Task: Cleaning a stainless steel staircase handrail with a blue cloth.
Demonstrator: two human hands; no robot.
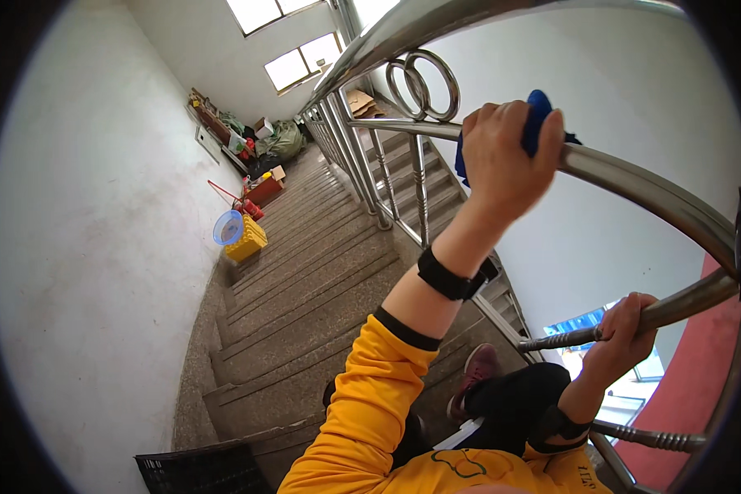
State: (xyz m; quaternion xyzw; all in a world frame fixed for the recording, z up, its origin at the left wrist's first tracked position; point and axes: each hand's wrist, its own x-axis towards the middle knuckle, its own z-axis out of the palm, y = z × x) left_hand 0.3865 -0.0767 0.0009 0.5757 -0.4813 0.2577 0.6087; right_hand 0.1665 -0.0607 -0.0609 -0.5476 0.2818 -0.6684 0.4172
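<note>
My left hand (506, 160) is closed round a blue cloth (537, 119), pressing it against a shiny metal handrail tube (626, 177) of the stair railing. Parts of the cloth stick out above the fingers and on both sides of the hand. Lower and to the right, my right hand (626, 337) grips a metal baluster (690, 298) of the same railing, with its fingers wrapped round it. Black bands sit on both wrists. Two interlocked metal rings (424, 86) decorate the railing just beyond my left hand.
Stone stairs (305, 305) descend ahead beside a white wall (90, 230). A yellow crate (247, 240) with a blue basin (228, 228), a red fire extinguisher (253, 209) and a heap of sacks (280, 142) stand along the wall. A black mat (202, 471) lies at lower left.
</note>
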